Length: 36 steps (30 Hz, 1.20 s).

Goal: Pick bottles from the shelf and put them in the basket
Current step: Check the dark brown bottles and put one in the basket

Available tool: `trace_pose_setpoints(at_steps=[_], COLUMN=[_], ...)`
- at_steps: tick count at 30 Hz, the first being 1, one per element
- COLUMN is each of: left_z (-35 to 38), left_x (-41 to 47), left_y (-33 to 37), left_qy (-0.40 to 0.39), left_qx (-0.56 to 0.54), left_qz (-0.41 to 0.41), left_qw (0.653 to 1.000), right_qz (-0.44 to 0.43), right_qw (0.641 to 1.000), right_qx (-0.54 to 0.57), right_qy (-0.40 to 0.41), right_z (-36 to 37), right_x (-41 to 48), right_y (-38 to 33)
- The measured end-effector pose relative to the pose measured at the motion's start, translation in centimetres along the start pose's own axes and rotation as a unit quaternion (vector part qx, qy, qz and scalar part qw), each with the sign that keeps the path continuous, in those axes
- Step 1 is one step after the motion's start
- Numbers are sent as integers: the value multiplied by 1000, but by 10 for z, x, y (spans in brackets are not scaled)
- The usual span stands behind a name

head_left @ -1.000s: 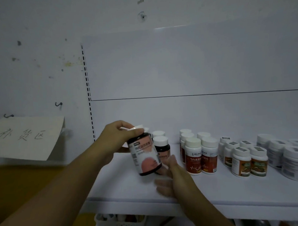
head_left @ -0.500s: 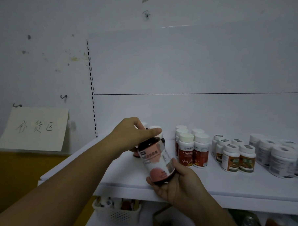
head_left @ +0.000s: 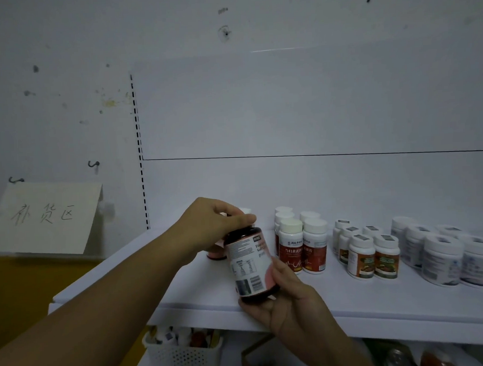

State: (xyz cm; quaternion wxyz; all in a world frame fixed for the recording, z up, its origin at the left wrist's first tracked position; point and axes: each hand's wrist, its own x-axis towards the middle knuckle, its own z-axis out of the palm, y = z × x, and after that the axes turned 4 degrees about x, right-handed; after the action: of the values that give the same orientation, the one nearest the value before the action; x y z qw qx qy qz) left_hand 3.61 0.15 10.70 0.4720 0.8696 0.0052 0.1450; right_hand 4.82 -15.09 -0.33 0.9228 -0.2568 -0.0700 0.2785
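- Our left hand (head_left: 211, 225) grips the cap of the dark pink-labelled bottle (head_left: 249, 265) over the white shelf (head_left: 350, 302) — right hand (head_left: 284, 305) holds its base.
- Loosening early, we'd miss the white lattice basket (head_left: 184, 354) below.

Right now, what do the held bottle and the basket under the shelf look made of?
The held bottle looks like dark, smooth plastic or glass, unclear which, under a printed label. The basket looks like white moulded plastic, given its perforated grid wall.
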Motion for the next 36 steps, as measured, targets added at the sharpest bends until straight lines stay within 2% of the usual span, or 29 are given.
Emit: trace_pose_setpoints(at_steps=[2, 6, 10, 13, 16, 19, 22, 24, 26, 27, 30, 32, 36], left_z=[1, 1, 5, 3, -2, -1, 5, 6, 4, 3, 0, -1, -1], left_x=[0, 3, 4, 6, 8, 9, 6, 6, 7, 8, 10, 10, 6], left_y=[3, 2, -5, -7, -11, -16, -19, -20, -23, -25, -31, -35, -43], left_qy=[2, -6, -32, -23, -28, -41, -50, -41, -28, -25, -23, -25, -43], left_qx=[-7, -27, -28, -35, -56, -89, -77, -69, -73, -78, -96, -113, -157], left_qz=[17, 25, -21, -15, 11, -2, -17, -12, 0, 5, 8, 10, 23], left_qw=[1000, 999, 999, 999, 998, 995, 996, 997, 997, 997, 995, 993, 986], right_qz=[8, 79, 8, -40, -23, -21, -102, -145, -152, -146, -88, -93, -162], right_qw=[1000, 995, 993, 982, 980, 978, 952, 908, 879, 883, 932, 923, 883], right_qx=[-5, -61, -113, -186, -194, -201, -289, -392, -453, -447, -350, -370, -437], right_qy=[5, 2, -18, -16, -22, -50, -18, 5, 4, -3, -33, -50, -54], right_z=[1, -4, -8, -8, -7, -6, -5, -4, -3, -3, 1, 2, 8], right_x=[-1, 0, 0, 2, 6, 10, 13, 16, 19, 21, 24, 24, 25], right_y=[-1, 0, 0, 2, 0, -3, 0, 4, 7, 6, -3, -7, -2])
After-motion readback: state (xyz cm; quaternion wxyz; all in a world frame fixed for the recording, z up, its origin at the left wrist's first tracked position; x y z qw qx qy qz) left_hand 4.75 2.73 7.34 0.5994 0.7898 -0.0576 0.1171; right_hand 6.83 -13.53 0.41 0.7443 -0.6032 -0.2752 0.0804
